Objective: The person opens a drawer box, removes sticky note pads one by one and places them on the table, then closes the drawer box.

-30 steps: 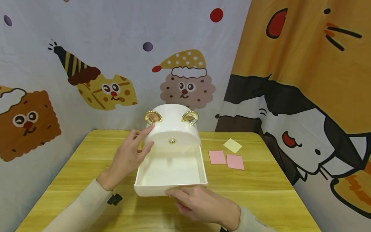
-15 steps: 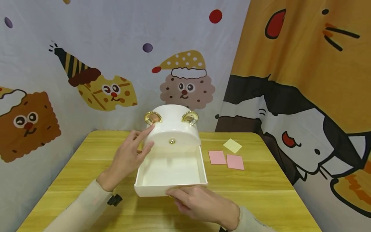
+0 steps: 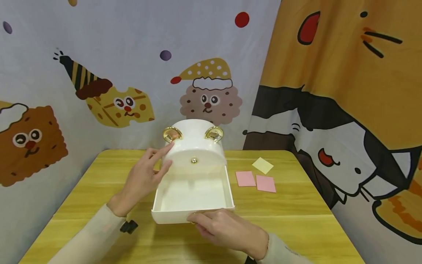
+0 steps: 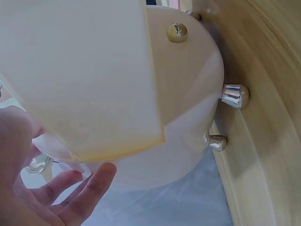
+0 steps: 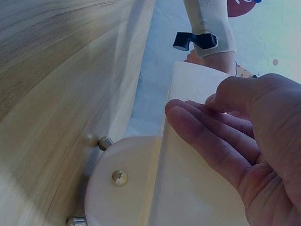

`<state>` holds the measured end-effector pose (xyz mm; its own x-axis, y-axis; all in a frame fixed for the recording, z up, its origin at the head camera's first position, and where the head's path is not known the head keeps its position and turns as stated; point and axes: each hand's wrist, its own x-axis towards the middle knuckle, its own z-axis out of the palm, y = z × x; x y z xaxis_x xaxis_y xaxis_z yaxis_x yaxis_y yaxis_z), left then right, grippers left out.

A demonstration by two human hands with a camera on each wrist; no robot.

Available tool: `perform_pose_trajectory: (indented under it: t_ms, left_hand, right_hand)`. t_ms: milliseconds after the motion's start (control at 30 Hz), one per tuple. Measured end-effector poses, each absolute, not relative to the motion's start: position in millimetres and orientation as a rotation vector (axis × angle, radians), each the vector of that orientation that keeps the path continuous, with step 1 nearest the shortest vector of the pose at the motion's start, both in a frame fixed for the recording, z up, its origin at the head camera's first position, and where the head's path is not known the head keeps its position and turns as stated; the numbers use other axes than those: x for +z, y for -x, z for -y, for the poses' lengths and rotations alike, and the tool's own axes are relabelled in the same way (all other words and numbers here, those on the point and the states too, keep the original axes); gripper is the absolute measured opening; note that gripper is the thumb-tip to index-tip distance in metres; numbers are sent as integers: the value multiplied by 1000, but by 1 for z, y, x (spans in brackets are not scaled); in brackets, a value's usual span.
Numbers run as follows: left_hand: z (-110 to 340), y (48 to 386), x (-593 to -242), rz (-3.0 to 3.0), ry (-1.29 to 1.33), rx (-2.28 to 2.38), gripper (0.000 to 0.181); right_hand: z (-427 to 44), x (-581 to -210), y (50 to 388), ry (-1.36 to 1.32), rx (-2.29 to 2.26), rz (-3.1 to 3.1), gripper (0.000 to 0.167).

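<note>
Loosely spread left fingers [image 3: 163, 151], right [image 3: 203, 220] pinching drawer [image 3: 171, 217]

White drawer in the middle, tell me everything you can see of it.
The drawer looks like smooth, cream-white plastic: a shallow open-topped box with low side walls. It sticks out from the rounded white cabinet, raised above the tabletop, with nothing visible inside. The right hand pinches at its front, mostly hiding the spot it holds.

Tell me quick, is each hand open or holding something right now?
Left hand: open, touching the white box.
Right hand: closed, holding the pulled-out drawer at its front.
</note>
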<state>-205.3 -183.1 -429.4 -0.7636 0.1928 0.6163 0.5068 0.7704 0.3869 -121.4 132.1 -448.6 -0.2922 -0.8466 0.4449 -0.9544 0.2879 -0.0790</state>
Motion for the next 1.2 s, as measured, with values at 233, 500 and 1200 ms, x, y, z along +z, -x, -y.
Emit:
perform_pose_trajectory:
  t_ms: [233, 500, 1200]
  left_hand:
    - [184, 206, -424, 2383, 553, -728, 59]
    - [184, 206, -421, 2361, 565, -775, 59]
    - [183, 207, -416, 2347, 602, -775, 58]
  right_hand:
    - [-132, -447, 122, -1632, 473, 2226, 35]
    - [-130, -445, 127, -1591, 452, 2165, 37]
    - [-129, -444, 143, -1560, 414, 2137, 39]
